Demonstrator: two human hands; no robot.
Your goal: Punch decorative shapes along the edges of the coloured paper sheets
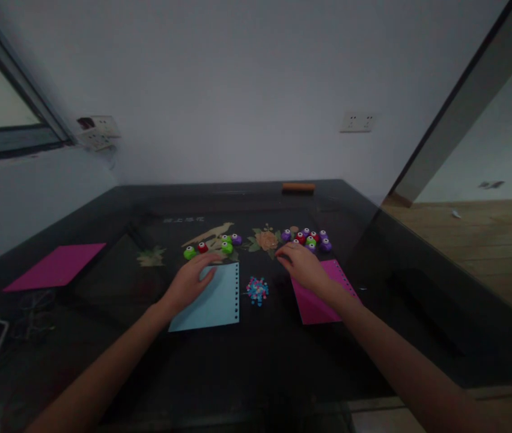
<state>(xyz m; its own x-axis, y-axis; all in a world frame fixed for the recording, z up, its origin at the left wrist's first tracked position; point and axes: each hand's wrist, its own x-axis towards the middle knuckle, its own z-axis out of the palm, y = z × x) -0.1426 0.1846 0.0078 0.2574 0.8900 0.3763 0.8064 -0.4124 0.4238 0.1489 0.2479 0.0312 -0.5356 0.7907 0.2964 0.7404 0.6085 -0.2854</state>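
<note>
My left hand [193,281] hovers over or rests on a light blue sheet [217,304] with punched holes along its right edge; I cannot tell if they touch. Its fingers are stretched out, thumb apart, holding nothing. Just beyond its fingertips sits a loose group of eyeball-like little balls, among them a green ball [226,247] and a red ball [202,247]. My right hand [303,264] is above a magenta punched sheet [316,304], fingers bent but apart, with nothing visible in them. A tighter cluster of purple, red and green eyeball-like balls [310,240] lies behind it, partly hidden by the hand.
Between the sheets lies a small pile of blue, pink and white bits [257,290]. Another magenta sheet [55,267] is at the left. A brown cylinder [298,187] lies at the back of the dark, flower-printed table [256,361], against the wall.
</note>
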